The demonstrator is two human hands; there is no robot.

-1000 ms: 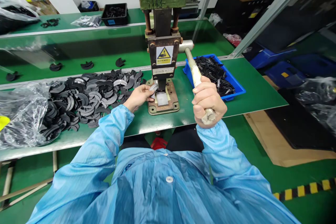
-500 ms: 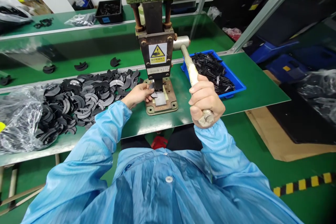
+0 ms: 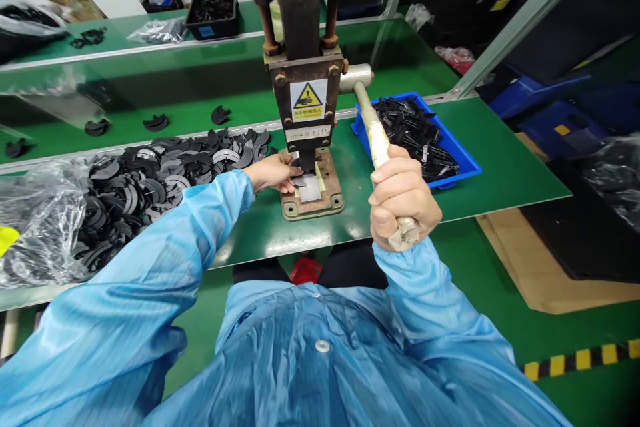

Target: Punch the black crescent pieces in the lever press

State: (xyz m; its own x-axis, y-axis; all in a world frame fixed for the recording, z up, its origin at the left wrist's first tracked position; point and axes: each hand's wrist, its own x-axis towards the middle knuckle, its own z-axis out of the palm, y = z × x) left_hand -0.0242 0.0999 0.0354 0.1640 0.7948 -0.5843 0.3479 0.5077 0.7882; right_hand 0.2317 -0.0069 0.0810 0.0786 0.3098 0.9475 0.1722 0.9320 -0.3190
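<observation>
At the foot of the arbor press (image 3: 307,68), my left hand (image 3: 275,172) pinches a small dark curved piece (image 3: 299,181). The piece sits at the left of the ram's lower end, over a light metal plate (image 3: 311,191) on the rusty base (image 3: 331,181); its far part is hidden by the ram and fingers. My right hand (image 3: 406,199) is wrapped around the taped end of the press lever (image 3: 374,125), which slopes down toward me. Left of the press, many black crescent-shaped pieces (image 3: 155,177) lie heaped, partly in a clear plastic bag (image 3: 43,220).
A blue tray (image 3: 455,181) of small black parts stands right of the lever. Several loose crescents, such as one black crescent (image 3: 156,123), lie behind the heap. A black bin (image 3: 213,27) is on the rear shelf. A metal post (image 3: 530,23) slants up at the right.
The view has shifted slightly, so the press appears a little further right. My left hand still pinches the piece beside the ram, and my right hand keeps its grip on the lever.
</observation>
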